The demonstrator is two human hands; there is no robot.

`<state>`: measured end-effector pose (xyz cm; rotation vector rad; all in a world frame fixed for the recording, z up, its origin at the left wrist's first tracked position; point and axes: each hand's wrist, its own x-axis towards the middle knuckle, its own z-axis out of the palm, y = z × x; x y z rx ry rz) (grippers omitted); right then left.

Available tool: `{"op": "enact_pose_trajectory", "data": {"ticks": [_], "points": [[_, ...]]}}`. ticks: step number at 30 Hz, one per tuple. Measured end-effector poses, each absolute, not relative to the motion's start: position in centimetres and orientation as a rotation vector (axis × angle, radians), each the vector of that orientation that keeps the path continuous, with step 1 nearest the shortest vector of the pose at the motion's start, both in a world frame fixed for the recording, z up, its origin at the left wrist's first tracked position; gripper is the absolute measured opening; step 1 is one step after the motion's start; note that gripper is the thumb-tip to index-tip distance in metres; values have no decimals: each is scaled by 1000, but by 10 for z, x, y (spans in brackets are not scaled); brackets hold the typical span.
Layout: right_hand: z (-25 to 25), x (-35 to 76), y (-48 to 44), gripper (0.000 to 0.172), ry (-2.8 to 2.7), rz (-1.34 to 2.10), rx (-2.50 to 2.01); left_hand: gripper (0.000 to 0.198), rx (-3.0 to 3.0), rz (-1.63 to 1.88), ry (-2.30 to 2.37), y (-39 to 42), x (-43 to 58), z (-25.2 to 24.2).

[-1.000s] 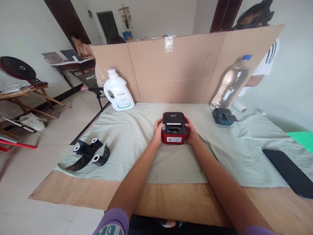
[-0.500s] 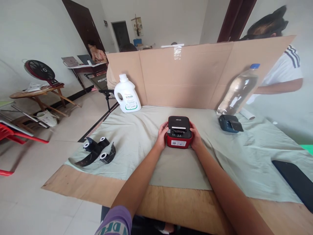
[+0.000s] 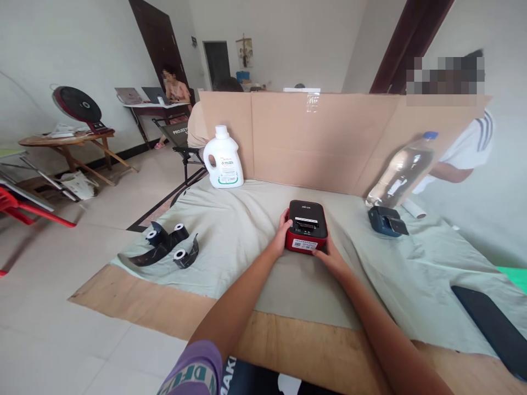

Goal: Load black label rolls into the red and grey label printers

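A small receipt printer [image 3: 307, 212], black on top with a red body, sits on the cloth in front of me, its labelled front face toward me. A slot with a white strip crosses its top. My left hand [image 3: 282, 234] grips its left side, the thumb near the top edge and the other fingers partly hidden behind it. At the lower right front corner, my right hand [image 3: 331, 257] holds the printer with the thumb on the bottom front edge; its other fingers are mostly hidden along the right side.
Black paper rolls [image 3: 180, 255] lie on the left. A white detergent jug [image 3: 224, 159] stands at the back left before a cardboard screen [image 3: 304, 142]. On the right are a leaning water bottle [image 3: 401, 173], a small dark blue device [image 3: 385, 221] and a phone [image 3: 489, 326]. Another person's sleeve [image 3: 473, 142] shows behind.
My right hand has slid from the printer's right side down to its lower front corner. The left hand keeps its grip. The whole view has shifted slightly.
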<state>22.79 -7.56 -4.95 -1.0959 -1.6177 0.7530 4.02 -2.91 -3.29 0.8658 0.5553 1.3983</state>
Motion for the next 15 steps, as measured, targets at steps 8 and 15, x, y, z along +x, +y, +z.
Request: {"op": "enact_pose_trajectory", "data": {"ticks": [8, 15], "points": [[-5, 150, -46, 93, -1784, 561, -1013, 50, 1020, 1391, 783, -1, -30, 7], [17, 14, 51, 80, -1688, 792, -829, 31, 938, 1410, 1179, 76, -166, 72]]}}
